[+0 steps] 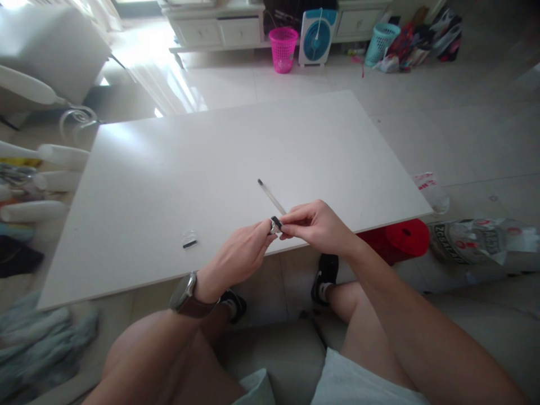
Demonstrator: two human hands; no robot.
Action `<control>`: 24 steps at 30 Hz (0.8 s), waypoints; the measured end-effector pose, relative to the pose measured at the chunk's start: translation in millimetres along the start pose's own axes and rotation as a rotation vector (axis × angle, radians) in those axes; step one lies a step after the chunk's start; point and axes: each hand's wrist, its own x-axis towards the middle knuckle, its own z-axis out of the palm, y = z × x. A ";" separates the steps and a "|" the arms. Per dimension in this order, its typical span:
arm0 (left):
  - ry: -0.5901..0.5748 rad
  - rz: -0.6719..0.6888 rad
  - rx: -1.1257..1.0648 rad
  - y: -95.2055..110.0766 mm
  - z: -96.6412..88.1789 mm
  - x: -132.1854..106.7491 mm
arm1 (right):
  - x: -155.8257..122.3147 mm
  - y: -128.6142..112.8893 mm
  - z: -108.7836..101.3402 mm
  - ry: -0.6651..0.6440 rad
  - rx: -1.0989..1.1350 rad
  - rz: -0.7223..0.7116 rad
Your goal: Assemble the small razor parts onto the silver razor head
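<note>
Over the near edge of the white table (219, 169), my two hands meet at a small black and silver piece (275, 223). Its exact kind does not show. My left hand (244, 250) is closed around it from the left, fingers curled. From the right, the thumb and fingers of my right hand (318, 228) pinch its side. Just beyond the hands, a thin pale stick (271, 196) with a dark tip lies slantwise on the table, its near end hidden by my right hand. A short black strip (190, 244) lies at the left, by a clear plastic wrapper (188, 234).
A red cylinder-shaped object (407, 239) and a printed plastic bag (485, 242) are beside the table's right end. White chair parts (63, 154) border its left. On the floor beyond stand a pink basket (283, 50), a blue fan (317, 38) and a light-blue basket (381, 45).
</note>
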 end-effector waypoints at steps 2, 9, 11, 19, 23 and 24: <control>0.000 -0.013 0.011 0.4 1.4 0.4 | 0.1 -0.9 0.0 -0.007 -0.025 -0.011; 0.012 -0.042 0.078 3.6 6.4 3.2 | -1.0 -6.1 -1.3 -0.013 -0.193 -0.068; 0.007 -0.059 0.094 4.2 7.0 3.1 | -2.1 -8.0 -0.7 -0.006 -0.260 -0.088; -0.011 -0.102 0.177 6.4 7.6 4.2 | -5.3 -11.7 2.3 0.028 -0.430 -0.166; -0.038 -0.139 0.261 7.8 8.6 4.8 | -5.2 -8.8 3.3 0.043 -0.430 -0.178; -0.039 -0.140 0.279 7.9 8.9 4.7 | -5.3 -8.0 3.9 0.050 -0.436 -0.184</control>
